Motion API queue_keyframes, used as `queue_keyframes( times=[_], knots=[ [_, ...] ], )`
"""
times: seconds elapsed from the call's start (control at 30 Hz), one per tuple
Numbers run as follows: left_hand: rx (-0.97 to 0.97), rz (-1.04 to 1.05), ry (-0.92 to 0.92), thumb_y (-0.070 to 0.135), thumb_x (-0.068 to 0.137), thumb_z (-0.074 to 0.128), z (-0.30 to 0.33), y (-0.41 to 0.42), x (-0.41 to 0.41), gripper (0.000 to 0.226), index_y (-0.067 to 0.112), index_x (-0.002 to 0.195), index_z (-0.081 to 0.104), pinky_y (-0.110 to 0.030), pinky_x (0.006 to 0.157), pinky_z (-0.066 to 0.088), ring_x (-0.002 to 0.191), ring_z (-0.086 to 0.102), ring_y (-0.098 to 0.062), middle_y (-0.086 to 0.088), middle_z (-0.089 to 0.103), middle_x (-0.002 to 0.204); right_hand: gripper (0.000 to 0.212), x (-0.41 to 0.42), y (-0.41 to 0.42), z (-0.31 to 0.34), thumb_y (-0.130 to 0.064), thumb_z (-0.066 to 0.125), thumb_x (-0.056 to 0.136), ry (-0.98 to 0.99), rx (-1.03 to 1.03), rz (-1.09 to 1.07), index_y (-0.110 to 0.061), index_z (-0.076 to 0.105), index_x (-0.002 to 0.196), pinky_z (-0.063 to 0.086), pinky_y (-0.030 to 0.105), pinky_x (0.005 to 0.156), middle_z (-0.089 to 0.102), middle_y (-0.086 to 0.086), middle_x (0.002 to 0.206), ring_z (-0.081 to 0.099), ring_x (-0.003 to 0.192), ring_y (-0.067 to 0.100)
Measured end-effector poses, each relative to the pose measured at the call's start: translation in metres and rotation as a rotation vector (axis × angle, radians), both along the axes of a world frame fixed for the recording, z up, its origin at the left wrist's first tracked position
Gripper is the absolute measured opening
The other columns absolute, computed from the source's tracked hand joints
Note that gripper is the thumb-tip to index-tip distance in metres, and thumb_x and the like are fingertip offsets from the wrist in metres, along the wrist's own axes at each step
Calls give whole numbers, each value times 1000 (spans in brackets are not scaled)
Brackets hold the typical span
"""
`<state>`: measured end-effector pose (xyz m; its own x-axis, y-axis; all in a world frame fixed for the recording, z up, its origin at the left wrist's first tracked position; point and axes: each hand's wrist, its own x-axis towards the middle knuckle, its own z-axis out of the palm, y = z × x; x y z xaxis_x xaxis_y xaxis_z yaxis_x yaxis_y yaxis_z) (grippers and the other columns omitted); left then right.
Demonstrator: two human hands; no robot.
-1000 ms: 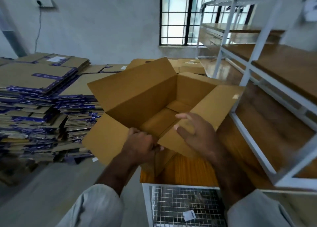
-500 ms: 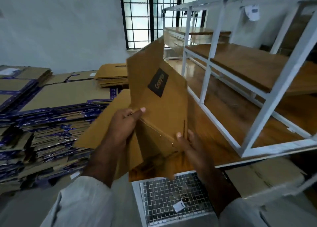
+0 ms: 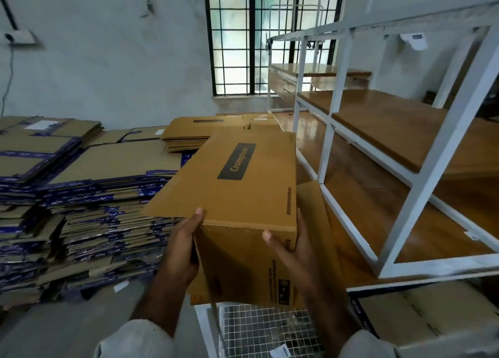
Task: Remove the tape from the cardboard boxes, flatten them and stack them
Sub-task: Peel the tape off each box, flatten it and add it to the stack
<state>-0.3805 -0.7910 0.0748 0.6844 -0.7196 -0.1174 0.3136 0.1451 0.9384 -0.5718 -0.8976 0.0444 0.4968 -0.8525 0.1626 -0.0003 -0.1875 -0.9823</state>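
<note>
Cardboard fills the middle of the view: one flattened Crompton box (image 3: 237,190) is held out in front of the person, its broad printed face turned up and tilted away, with one black label strip running along it and a folded flap hanging down toward the wire-mesh cage (image 3: 259,330) below. Two hands carry it. The left hand (image 3: 181,252) grips the near left corner, thumb laid on the top face and the other fingers curled underneath out of sight. The right hand (image 3: 294,249) pinches the near right edge, thumb pressed on the front panel and fingers wrapped round the side. To the left lie at least three tall stacks of flattened boxes (image 3: 81,195) edged with blue tape, and one lower stack of plain brown flattened boxes (image 3: 189,134) sits farther back, just beyond the held box. One white metal rack with wooden shelves (image 3: 378,130) stands on the right, and one barred window (image 3: 243,39) is set in the far wall. One closed carton (image 3: 421,320) rests at the lower right. Half a second ago the same box stood nearly on edge, a narrow upright slab between the hands; now it has been laid over so its face points upward, and both hands have shifted to its near end. A second ago it was still open, flaps spread.
</note>
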Motion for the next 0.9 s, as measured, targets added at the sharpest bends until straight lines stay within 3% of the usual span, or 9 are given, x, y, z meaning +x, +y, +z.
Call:
queue_keyframes(
  times=[0.13, 0.2, 0.3, 0.43, 0.53, 0.67, 0.77, 0.83, 0.9],
  knots=[
    [-104, 25, 203, 45, 100, 53, -18, 4, -5, 49, 12, 135, 60, -59, 102, 47, 117, 66, -41, -19, 69, 127, 115, 3, -22, 21, -91, 67, 63, 183, -233, -4, -57, 10, 157, 42, 57, 114, 31, -13, 164, 36, 148, 18],
    [-118, 75, 271, 48, 101, 53, -35, 13, -9, 49, 17, 139, 56, -57, 95, 52, 115, 67, -40, -18, 68, 131, 110, 12, -22, 37, -95, 53, 67, 353, -411, 20, -55, 6, 158, 33, 62, 117, 22, -9, 169, 26, 152, 27],
    [-69, 189, 320, 52, 102, 49, -74, 31, -10, 57, 20, 149, 45, -73, 102, 42, 125, 57, -49, -21, 59, 141, 91, 34, -10, 53, -86, 42, 81, 517, -685, 72, -50, 14, 159, 23, 63, 120, 22, -7, 169, 22, 153, 26],
    [400, -74, 51, 55, 104, 46, -110, 61, -15, 54, 17, 141, 51, -57, 86, 56, 113, 65, -42, -18, 64, 131, 73, 63, 3, 42, -63, 53, 97, 764, -882, 257, -47, 19, 159, 17, 57, 119, 18, -7, 169, 17, 154, 25],
    [795, -70, -12, 40, 106, 50, -115, 64, -4, 37, 7, 122, 58, -50, 94, 53, 96, 63, -31, -20, 64, 121, 71, 81, 17, 8, -62, 54, 97, 775, -948, 315, -45, 25, 159, 20, 56, 115, 22, -6, 168, 20, 153, 25],
    [702, 135, -325, 28, 105, 52, -96, 50, 13, 22, 14, 113, 67, -51, 92, 54, 105, 64, -37, -18, 68, 116, 69, 102, 33, -10, -60, 51, 98, 775, -991, 277, -40, 27, 159, 21, 58, 112, 25, -1, 168, 22, 152, 28],
    [549, 342, -475, 17, 99, 56, -70, 36, 17, 13, 16, 106, 67, -42, 82, 56, 99, 67, -28, -7, 70, 103, 71, 113, 37, -7, -60, 48, 100, 823, -983, 290, -39, 19, 161, 19, 57, 114, 18, 0, 169, 16, 153, 28],
    [503, 479, -624, 14, 97, 54, -53, 29, 18, 13, 16, 103, 66, -29, 73, 52, 93, 64, -21, -2, 67, 100, 73, 113, 38, -6, -57, 49, 99, 827, -997, 307, -36, 18, 162, 20, 59, 115, 16, 1, 170, 15, 153, 30],
    [383, 543, -860, 23, 96, 48, -46, 26, 19, 25, 10, 103, 68, -30, 76, 50, 93, 62, -21, -4, 68, 100, 77, 111, 34, -5, -53, 55, 95, 843, -976, 410, -33, 21, 161, 20, 61, 116, 17, 0, 169, 15, 154, 29]
  ],
)
